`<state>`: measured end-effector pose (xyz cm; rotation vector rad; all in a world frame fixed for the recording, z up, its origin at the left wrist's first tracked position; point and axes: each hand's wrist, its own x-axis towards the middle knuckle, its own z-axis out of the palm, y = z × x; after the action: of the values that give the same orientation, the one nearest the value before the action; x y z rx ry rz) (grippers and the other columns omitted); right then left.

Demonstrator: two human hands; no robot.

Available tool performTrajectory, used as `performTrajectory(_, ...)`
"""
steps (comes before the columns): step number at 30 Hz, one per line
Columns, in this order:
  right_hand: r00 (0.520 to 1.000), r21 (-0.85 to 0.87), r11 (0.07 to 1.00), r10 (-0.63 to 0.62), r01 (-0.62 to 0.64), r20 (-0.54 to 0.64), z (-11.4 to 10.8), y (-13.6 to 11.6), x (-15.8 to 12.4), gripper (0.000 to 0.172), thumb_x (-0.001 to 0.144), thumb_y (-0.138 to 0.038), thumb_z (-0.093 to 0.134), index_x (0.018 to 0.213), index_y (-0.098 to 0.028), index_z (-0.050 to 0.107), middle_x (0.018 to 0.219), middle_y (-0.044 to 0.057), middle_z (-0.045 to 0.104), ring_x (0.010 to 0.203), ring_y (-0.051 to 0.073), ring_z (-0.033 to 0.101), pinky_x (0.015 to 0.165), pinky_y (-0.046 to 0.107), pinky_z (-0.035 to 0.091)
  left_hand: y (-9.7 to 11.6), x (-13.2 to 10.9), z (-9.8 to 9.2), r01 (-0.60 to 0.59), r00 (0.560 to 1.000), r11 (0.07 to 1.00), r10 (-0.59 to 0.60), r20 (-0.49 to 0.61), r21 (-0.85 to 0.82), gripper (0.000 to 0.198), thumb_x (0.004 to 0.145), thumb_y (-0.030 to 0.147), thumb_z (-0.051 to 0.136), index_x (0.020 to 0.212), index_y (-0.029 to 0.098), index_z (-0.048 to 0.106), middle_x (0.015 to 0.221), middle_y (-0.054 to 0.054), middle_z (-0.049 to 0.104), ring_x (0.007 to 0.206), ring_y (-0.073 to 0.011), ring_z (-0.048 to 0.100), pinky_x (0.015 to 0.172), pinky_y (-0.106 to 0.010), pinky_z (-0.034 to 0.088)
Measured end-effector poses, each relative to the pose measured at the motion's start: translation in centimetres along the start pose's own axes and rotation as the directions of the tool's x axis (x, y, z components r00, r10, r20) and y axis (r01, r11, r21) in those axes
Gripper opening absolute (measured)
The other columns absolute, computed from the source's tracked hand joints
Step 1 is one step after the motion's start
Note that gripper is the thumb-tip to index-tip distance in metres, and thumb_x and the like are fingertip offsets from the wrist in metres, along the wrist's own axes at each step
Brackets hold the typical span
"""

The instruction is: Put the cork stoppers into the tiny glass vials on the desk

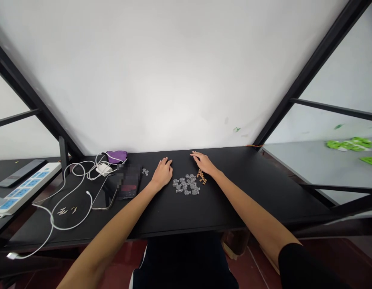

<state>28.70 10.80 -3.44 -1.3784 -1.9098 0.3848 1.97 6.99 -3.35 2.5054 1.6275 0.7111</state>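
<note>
My left hand rests flat on the black table, palm down, with nothing seen in its fingers. My right hand also lies on the table, its fingers stretched out to the left. A cluster of tiny clear bottles with round bodies and short necks is spread between and in front of the hands. Beside it, just below my right hand, is a small heap of brown corks. A couple of similar clear bottles lie apart, to the left of my left hand.
Left of my arm are a phone, a dark pixelated device, looped white cables, a charger and a purple cloth item. Small pale sticks lie nearby. A power strip stands far left; black frame bars flank the table.
</note>
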Motion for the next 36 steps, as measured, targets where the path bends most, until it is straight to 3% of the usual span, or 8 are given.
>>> performTrajectory(22, 0.998, 0.047, 0.999, 0.002, 0.000, -0.056, -0.4, -0.6, -0.5, 0.038, 0.101, -0.033, 0.047, 0.121, -0.020, 0.077, 0.140, 0.011, 0.068, 0.133, 0.027, 0.062, 0.120, 0.047, 0.042, -0.1, 0.1, 0.4, -0.006, 0.999, 1.000, 0.007, -0.038, 0.025, 0.046, 0.100, 0.015, 0.041, 0.143, 0.008, 0.058, 0.156, -0.021, 0.050, 0.148, -0.0301, 0.046, 0.125, -0.046, 0.035)
performTrajectory(29, 0.999, 0.086, 0.996, 0.022, -0.018, -0.045, -0.6, -0.1, -0.8, 0.034, 0.102, -0.036, 0.051, 0.117, -0.024, 0.078, 0.140, 0.009, 0.068, 0.133, 0.028, 0.062, 0.120, 0.048, 0.041, -0.5, -0.1, 0.7, -0.013, 1.000, 1.000, 0.013, -0.029, -0.004, 0.044, 0.103, 0.021, 0.040, 0.142, 0.011, 0.058, 0.156, -0.017, 0.050, 0.151, -0.0287, 0.042, 0.128, -0.045, 0.031)
performTrajectory(36, 0.998, 0.122, 0.992, 0.047, -0.041, -0.043, -0.9, -0.5, -1.0, 0.031, 0.101, -0.033, 0.051, 0.111, -0.025, 0.080, 0.139, 0.008, 0.069, 0.131, 0.027, 0.064, 0.120, 0.048, 0.042, 0.6, -0.9, -1.0, 0.028, 0.999, 0.988, -0.025, 0.027, -0.153, 0.038, 0.103, 0.024, 0.043, 0.135, 0.021, 0.062, 0.153, -0.007, 0.055, 0.146, -0.0235, 0.048, 0.123, -0.039, 0.040)
